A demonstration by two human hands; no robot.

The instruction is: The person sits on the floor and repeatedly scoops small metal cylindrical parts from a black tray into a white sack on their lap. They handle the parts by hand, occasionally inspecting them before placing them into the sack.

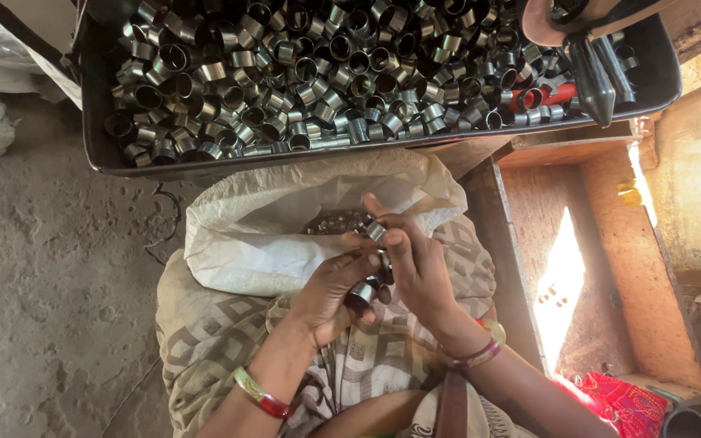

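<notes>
My right hand [419,264] sits just right of the frame's centre, its fingertips pinched together on a small metal ring [376,231] held up above the lap. Touching it from the lower left, my left hand [330,296] is curled shut around another short metal sleeve [360,294], whose open end peeps out between thumb and fingers; a few more rings seem tucked between the two palms, though I cannot tell how many. Both wrists wear bangles, at the lower middle of the frame.

Directly behind the hands, towards the centre top, lies the open mouth of a white woven sack [285,219] with more of the same rings [336,221] showing darkly inside it. The sack rests on my lap, which is covered in patterned beige cloth [204,341].

Across the top of the frame runs a dark metal tray [99,138] heaped with shiny cylindrical sleeves [326,65]. To the right stands a wooden box frame [594,268] with a bright patch of sunlight, and red cloth [618,401] lies at the lower right. Bare dusty floor [50,284] fills the left.
</notes>
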